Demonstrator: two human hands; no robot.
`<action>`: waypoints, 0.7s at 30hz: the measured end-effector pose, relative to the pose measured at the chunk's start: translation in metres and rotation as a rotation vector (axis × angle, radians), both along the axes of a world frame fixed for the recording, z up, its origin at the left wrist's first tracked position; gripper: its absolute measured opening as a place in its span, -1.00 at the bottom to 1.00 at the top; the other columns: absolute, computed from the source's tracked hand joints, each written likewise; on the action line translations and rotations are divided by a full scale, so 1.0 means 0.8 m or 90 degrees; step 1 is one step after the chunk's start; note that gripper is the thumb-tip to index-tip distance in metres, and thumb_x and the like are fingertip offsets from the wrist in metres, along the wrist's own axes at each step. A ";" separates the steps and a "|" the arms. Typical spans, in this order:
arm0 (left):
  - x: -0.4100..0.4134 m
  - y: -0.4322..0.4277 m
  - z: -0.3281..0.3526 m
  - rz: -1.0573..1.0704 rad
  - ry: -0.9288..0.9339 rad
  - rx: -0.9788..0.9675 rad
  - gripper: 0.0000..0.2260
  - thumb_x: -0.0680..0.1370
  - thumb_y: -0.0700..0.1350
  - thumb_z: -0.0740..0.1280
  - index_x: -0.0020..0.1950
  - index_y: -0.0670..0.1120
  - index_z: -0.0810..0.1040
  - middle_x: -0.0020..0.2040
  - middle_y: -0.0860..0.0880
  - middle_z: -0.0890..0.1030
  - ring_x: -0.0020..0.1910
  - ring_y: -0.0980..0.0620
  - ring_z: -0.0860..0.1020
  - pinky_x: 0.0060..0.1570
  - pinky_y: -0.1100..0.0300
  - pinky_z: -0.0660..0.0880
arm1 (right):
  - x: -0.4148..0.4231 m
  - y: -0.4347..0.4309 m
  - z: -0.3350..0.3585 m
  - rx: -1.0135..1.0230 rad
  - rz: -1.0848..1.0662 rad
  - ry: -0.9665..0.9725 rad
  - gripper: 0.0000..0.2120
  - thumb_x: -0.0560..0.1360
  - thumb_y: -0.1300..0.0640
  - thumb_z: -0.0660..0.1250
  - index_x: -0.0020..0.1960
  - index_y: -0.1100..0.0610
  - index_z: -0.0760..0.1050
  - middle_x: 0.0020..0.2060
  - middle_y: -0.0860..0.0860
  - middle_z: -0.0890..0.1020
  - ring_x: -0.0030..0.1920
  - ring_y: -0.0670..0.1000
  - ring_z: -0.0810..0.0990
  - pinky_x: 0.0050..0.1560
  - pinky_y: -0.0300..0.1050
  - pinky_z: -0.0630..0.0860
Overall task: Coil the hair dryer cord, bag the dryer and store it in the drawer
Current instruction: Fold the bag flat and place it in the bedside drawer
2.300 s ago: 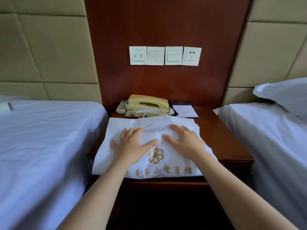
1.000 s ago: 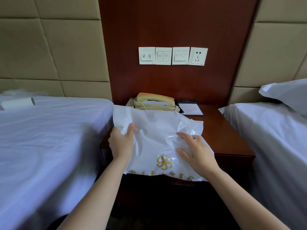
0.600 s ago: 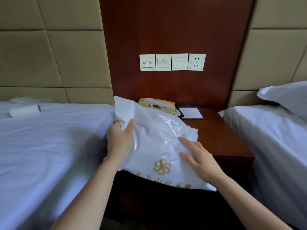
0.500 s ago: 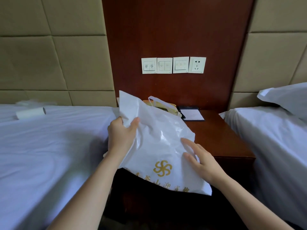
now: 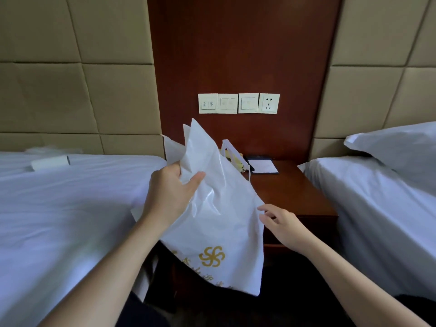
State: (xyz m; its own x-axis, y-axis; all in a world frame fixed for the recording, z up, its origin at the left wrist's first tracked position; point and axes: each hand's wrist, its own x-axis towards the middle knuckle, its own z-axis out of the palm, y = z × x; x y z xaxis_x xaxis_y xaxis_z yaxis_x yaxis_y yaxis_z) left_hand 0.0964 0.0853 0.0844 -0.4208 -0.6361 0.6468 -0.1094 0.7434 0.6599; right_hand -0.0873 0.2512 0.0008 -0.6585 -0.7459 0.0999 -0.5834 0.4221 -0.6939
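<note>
- At the left of the frame, a white-sheeted left bed (image 5: 59, 220) is filling the area, and a white roll (image 5: 50, 162) is lying on it toward the upper left.
- Left of centre, the left hand (image 5: 172, 192) is gripping the white plastic bag (image 5: 219, 220) by its upper portion, with the thumb on the near face and the fingers curled behind it.
- At centre, the bag is hanging raised and tilted in front of the nightstand (image 5: 290, 194). A gold emblem and gold lettering are showing on its lower part; its contents are not showing.
- Above centre, a row of wall switches and a socket (image 5: 238, 103) is sitting on the dark wood panel.
- Behind the bag, a yellow telephone (image 5: 236, 159) is resting on the nightstand, mostly hidden. A notepad (image 5: 263, 165) is lying just beside it to the right.
- Right of centre, the right hand (image 5: 283, 223) is hovering open, fingers relaxed and spread, at the bag's right edge; contact cannot be confirmed.
- At the right of the frame, a second bed (image 5: 377, 220) is carrying a white pillow (image 5: 396, 147).
</note>
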 end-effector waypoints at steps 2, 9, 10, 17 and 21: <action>0.008 0.001 0.001 0.003 -0.019 -0.007 -0.69 0.44 -0.02 0.44 -0.41 -0.07 0.41 -0.37 -0.03 0.56 -0.23 -0.16 0.56 -0.24 0.04 0.49 | -0.007 0.002 -0.007 0.013 -0.020 -0.008 -0.69 0.57 -0.01 0.16 0.27 -0.01 0.44 0.03 -0.06 0.56 0.07 -0.03 0.53 0.05 -0.14 0.44; 0.019 -0.017 -0.012 0.005 -0.131 0.018 -0.76 0.44 -0.04 0.43 -0.28 -0.20 0.55 -0.26 -0.08 0.62 -0.17 -0.11 0.57 -0.21 0.09 0.48 | -0.034 -0.026 -0.054 -0.001 -0.101 -0.137 -0.70 0.55 0.05 0.21 0.24 0.11 0.49 0.09 0.04 0.57 0.17 0.05 0.51 0.09 -0.15 0.39; 0.018 -0.020 -0.020 0.006 -0.150 0.013 -0.74 0.45 -0.02 0.43 -0.21 -0.24 0.59 -0.21 -0.11 0.65 -0.14 -0.13 0.58 -0.15 0.04 0.52 | -0.034 -0.032 -0.063 0.010 -0.110 -0.158 -0.68 0.56 0.05 0.20 0.27 0.12 0.46 0.15 0.07 0.56 0.20 0.06 0.49 0.11 -0.15 0.38; 0.019 -0.039 -0.061 0.043 -0.228 -0.033 -0.71 0.47 0.00 0.39 -0.16 -0.25 0.58 -0.19 -0.14 0.65 -0.19 -0.10 0.51 -0.18 0.11 0.41 | -0.030 -0.071 -0.104 0.014 -0.109 -0.195 -0.66 0.56 0.10 0.21 0.33 0.09 0.39 0.19 0.12 0.53 0.19 0.10 0.49 0.12 -0.12 0.38; 0.020 -0.048 -0.075 0.042 -0.246 -0.016 -0.72 0.48 0.01 0.39 -0.16 -0.23 0.57 -0.20 -0.09 0.62 -0.21 -0.02 0.46 -0.17 0.14 0.39 | -0.033 -0.084 -0.115 -0.059 -0.180 -0.193 -0.87 0.51 0.14 0.29 0.06 0.07 0.50 -0.03 0.07 0.59 -0.02 0.04 0.53 -0.04 -0.14 0.39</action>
State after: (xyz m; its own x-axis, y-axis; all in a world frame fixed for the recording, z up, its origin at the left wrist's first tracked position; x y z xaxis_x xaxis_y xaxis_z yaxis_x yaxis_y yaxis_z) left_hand 0.1123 0.0472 0.0245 -0.5957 -0.6554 0.4643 -0.3944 0.7422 0.5418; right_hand -0.1138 0.1838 -0.0914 -0.8463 -0.5280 -0.0708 -0.2175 0.4638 -0.8588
